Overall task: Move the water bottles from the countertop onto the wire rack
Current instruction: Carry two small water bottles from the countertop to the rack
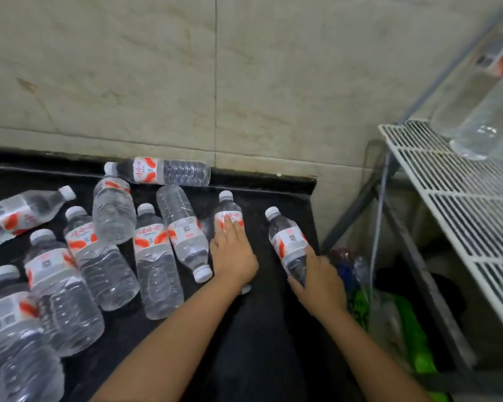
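Your right hand (317,274) grips a water bottle (288,242) near the right edge of the black countertop (262,329). Its fingers curl round the lower body, thumb along the side facing your other arm, so the label and white cap stick out beyond your fingers, pointing toward the wall. Whether that bottle is touching the countertop or lifted off it, you cannot tell.

Your left hand (233,250) lies over a second bottle (228,211) just left of the first one. The fingers run straight along its body, close together, fingertips (228,223) on the red-and-white label. The cap shows past them, toward the wall, and most of the body is hidden under your palm; how far the thumb wraps is not visible.

Left of that hand, the remaining bottles (105,256) lie scattered on the countertop, most on their sides, some overlapping.

To the right of the countertop, apart from it, stands the white wire rack (453,198). A blurred racked bottle (482,117) rests on it near the frame's edge.
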Demonstrator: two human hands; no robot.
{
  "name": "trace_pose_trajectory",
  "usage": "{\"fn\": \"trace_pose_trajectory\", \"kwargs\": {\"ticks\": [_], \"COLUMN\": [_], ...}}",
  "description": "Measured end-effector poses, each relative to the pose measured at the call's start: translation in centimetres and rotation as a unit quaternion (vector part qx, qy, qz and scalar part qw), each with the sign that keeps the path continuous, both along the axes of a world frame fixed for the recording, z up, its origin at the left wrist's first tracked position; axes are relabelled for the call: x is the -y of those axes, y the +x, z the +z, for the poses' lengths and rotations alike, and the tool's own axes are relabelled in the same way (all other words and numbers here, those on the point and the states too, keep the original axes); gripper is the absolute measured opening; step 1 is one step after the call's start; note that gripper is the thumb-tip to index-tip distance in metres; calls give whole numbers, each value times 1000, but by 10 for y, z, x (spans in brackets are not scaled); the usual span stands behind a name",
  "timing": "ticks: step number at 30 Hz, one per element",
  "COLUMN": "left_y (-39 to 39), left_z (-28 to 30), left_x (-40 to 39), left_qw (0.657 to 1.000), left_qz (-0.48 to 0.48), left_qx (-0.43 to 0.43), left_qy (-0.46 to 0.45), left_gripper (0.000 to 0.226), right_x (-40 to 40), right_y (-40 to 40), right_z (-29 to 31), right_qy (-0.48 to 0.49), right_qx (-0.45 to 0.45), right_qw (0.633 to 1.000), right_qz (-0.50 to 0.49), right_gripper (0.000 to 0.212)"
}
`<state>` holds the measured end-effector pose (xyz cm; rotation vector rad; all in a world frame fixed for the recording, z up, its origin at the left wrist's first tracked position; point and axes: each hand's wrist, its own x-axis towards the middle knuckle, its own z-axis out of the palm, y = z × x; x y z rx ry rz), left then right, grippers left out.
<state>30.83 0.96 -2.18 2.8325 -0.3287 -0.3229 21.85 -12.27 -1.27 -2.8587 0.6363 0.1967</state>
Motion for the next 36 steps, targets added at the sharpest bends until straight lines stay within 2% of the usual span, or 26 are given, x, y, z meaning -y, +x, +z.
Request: {"fn": "trace_pose_trajectory", "kwargs": {"ticks": [6,9,11,13,15,17,19,22,24,27,31,36], "left_y": [-51,-96,-126,-154,-170,-172,-167,-161,-163,-164,-160,-161], "left_z": [1,2,9,21,22,29,28,25,21,14,14,22], "left_x": [-23,-44,-59,-70,-82,-84,-77,-56,-46,-43,-44,-43], "left_qw": [996,992,990,987,987,989,992,994,997,996,991,991], "left_qz": [-89,-121,-132,-153,-158,-131,-71,-3,29,68,108,106], "left_qx": [17,-8,-36,-42,-7,-39,-60,-69,-60,-52,-75,-79], "left_qy": [17,26,13,-2,-33,-57,-81,-81,-31,15,9,18], "left_gripper": [73,74,77,83,79,70,71,88,93,93,90,77], "right_x": [-7,-9,-13,-15,-12,-10,-15,-32,-41,-45,-45,-51], "right_y": [-59,-92,-114,-128,-131,-127,-118,-101,-95,-95,-99,-108], "right_z": [6,14,20,27,32,36,34,21,10,-1,1,8], "right_qy": [5,30,30,42,82,128,134,86,23,-43,-42,-45], "right_qx": [-41,-77,-100,-124,-134,-116,-87,-78,-73,-58,-32,-35], "right_qw": [999,997,995,991,987,983,985,992,996,996,996,997], "right_qz": [12,10,9,0,-22,-55,-60,-47,-53,-53,-70,-43], "right_gripper": [75,64,56,57,60,63,72,91,94,95,84,71]}}
